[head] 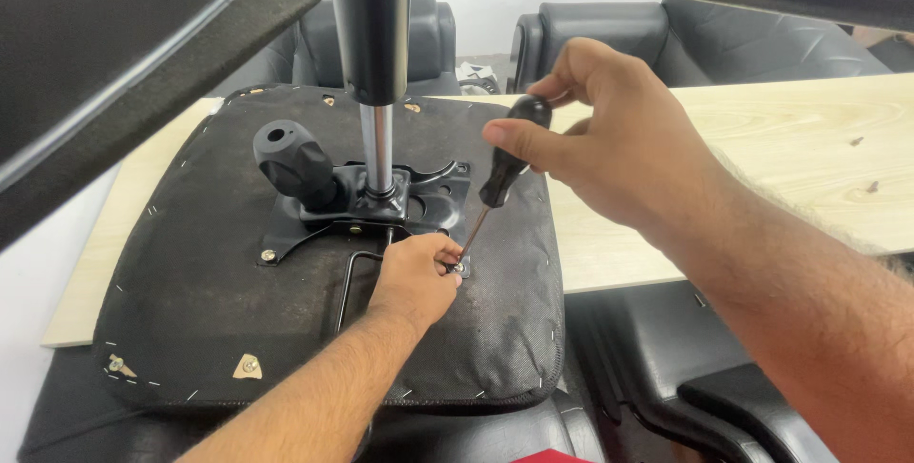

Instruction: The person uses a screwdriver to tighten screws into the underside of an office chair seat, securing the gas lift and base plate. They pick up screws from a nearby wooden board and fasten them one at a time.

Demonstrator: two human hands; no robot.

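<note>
Right hand [609, 144] grips the screwdriver [500, 173], tip on a screw [458, 267] pinched by the left hand [414, 277] at the plate [367, 211] edge on the seat [190, 263], overhanging the bench [781, 158].

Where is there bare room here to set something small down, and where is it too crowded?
Free: the pale wooden board right of the upturned seat base, and the seat's black fabric left of the metal plate. Crowded: the plate's middle, with the knob and gas column, and its front right corner, where the left hand and right hand work the screwdriver.
</note>
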